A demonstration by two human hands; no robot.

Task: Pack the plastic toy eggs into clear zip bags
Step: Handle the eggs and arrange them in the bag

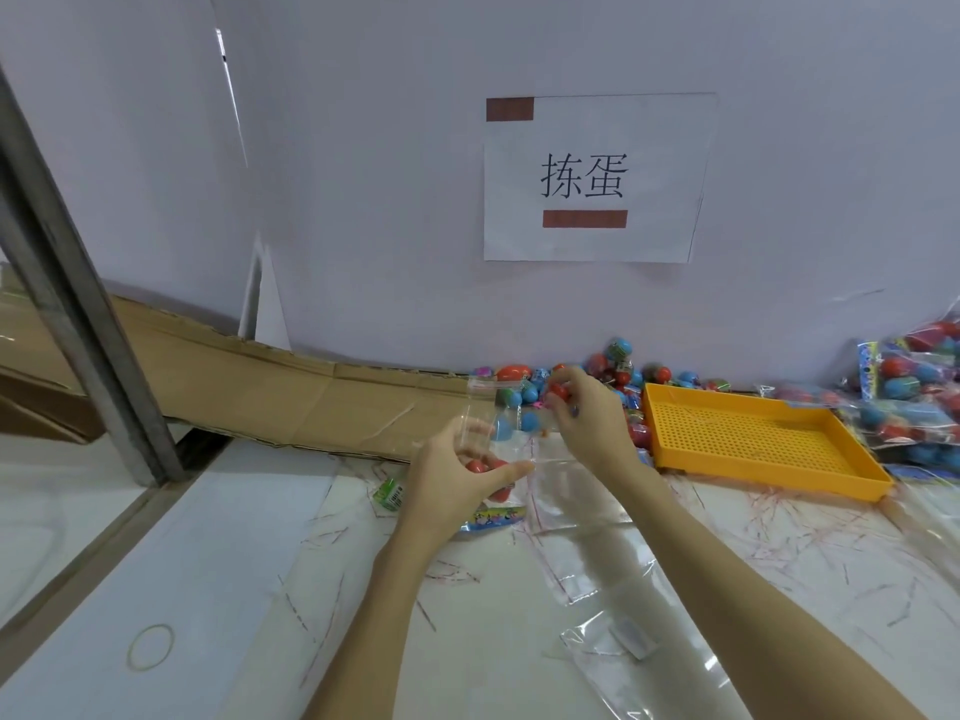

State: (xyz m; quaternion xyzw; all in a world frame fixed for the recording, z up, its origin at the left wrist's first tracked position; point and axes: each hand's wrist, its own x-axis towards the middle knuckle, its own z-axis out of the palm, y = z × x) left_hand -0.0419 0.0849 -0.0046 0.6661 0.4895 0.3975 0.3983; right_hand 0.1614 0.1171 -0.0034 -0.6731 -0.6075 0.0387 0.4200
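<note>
My left hand [457,478] holds a clear zip bag [491,407] upright by its side, with red and blue toy eggs showing inside it. Just right of the bag's mouth, my right hand [587,413] is closed on a red egg [560,391]. A loose pile of red, blue and green plastic eggs [618,371] lies against the wall behind my hands. Flat empty clear bags [571,491] lie on the table under my hands.
An orange perforated tray [753,439] stands to the right. Filled bags of eggs [914,397] are stacked at the far right. Cardboard [270,387] runs along the wall at left, beside a metal post [83,324]. A rubber band [150,648] lies near left.
</note>
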